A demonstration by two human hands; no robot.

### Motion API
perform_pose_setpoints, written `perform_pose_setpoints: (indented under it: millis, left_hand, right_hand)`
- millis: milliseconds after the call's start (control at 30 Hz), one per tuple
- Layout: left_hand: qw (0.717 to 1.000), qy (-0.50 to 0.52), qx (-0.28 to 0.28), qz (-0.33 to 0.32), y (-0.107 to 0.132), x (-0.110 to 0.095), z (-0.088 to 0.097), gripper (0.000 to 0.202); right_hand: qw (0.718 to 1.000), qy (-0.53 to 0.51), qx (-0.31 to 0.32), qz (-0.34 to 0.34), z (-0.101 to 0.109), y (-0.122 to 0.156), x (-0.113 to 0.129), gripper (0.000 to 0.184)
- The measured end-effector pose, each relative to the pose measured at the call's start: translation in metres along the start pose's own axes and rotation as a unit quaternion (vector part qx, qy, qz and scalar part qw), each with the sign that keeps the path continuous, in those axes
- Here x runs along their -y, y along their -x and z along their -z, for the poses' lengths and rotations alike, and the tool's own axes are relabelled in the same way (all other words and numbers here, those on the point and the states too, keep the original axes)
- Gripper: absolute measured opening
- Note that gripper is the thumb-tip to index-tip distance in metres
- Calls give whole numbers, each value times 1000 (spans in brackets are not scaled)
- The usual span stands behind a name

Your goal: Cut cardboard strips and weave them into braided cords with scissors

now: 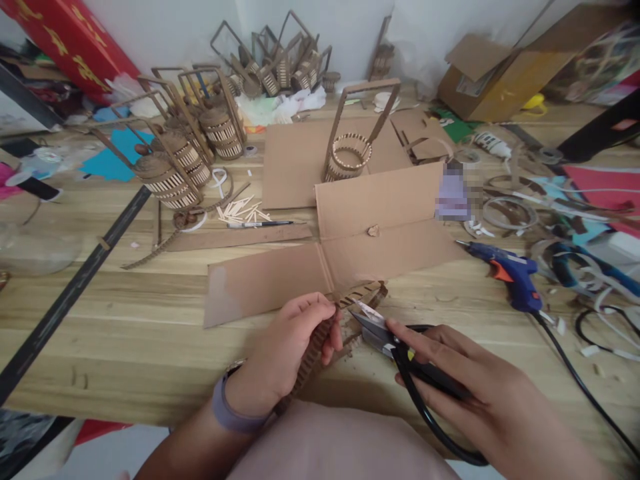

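Low in the middle of the view, my left hand (295,340) is closed on a brown corrugated cardboard strip (314,347), whose ridges run down toward my lap. Just right of it, my right hand (475,380) grips black-handled scissors (383,333). The blades point left and stand slightly apart, close to the left fingertips. Whether they touch the strip, I cannot tell. Beyond the blades lies a curved piece of strip with pale bars (363,293). A folded sheet of cardboard (380,233) is spread in front of both hands.
A blue hot glue gun (517,273) lies at right, its cord trailing to the lower right. A small handled basket (350,157) stands behind the cardboard. Finished-looking lidded baskets (173,180) stand at left, near pale sticks (243,211). A long black bar (75,287) crosses the left side.
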State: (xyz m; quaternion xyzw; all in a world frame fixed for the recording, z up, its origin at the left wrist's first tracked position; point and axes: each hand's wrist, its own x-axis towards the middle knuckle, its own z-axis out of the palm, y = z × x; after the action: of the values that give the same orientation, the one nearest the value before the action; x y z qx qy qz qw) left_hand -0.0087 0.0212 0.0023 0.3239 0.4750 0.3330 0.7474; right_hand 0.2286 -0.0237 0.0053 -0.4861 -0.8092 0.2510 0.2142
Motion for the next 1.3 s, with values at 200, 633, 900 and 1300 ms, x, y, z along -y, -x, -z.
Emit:
perform_pose_setpoints:
  millis: [200, 633, 900, 1300]
  left_hand:
    - [1000, -15, 2, -3, -1, 0, -1, 30]
    - [1000, 1, 0, 4, 0, -1, -2, 26]
    - [1000, 16, -2, 0, 0, 2, -2, 24]
    - [1000, 3, -3, -3, -1, 2, -3, 24]
  right_hand:
    - [1000, -5, 18, 6, 1, -1, 0, 53]
    - [999, 7, 32, 9, 1, -1, 2, 54]
    - [1000, 4, 24, 9, 1, 1, 2, 51]
    - [1000, 8, 25, 11, 1, 0, 4, 49]
